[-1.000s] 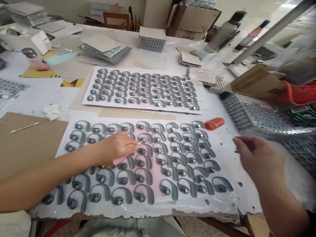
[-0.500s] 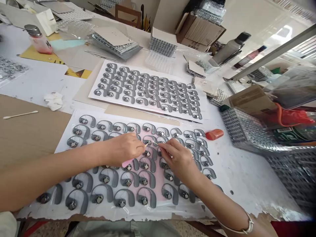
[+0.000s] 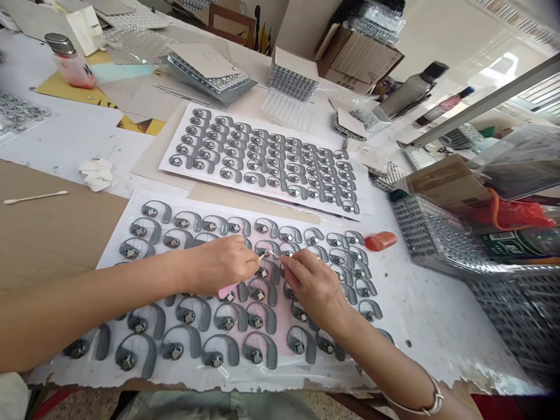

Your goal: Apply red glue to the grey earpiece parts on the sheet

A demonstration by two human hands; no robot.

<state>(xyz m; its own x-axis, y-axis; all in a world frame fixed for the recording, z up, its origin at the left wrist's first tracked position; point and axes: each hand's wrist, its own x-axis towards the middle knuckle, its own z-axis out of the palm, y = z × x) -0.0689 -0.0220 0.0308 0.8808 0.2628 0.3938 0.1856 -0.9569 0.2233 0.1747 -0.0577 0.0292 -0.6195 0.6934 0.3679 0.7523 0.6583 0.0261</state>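
**A:** Start with your left hand.

**B:** Your left hand (image 3: 231,263) is closed, knuckles up, over the middle of the near sheet (image 3: 131,210). You have a tool (image 3: 226,290) in it: pink end below the fist, yellowish tip past the fingers, the part between hidden.

**A:** And the right?

**B:** Your right hand (image 3: 312,283) comes in from the near right, thumb and fingers pinched together on a thin, pale-tipped stick (image 3: 273,255). Bracelet (image 3: 436,402) on that wrist.

**A:** Where do your two tips meet the work?

**B:** At a gray hook (image 3: 264,251) with a round silvery end, near the middle of the near sheet. Your tips come at it from left and right, close together; can't tell whether either touches. More such hooks lie around it in rows, some covered by your hands.

**A:** Surroundings?

**B:** Far sheet (image 3: 168,163) beyond yours, with smaller-looking rows of hooks. Swab (image 3: 35,197) on the brown board (image 3: 48,233) to your left, crumpled tissue (image 3: 97,175) just beyond the board. Red piece (image 3: 380,241) right of your sheet. Silver-capped jar (image 3: 72,64) at far left.
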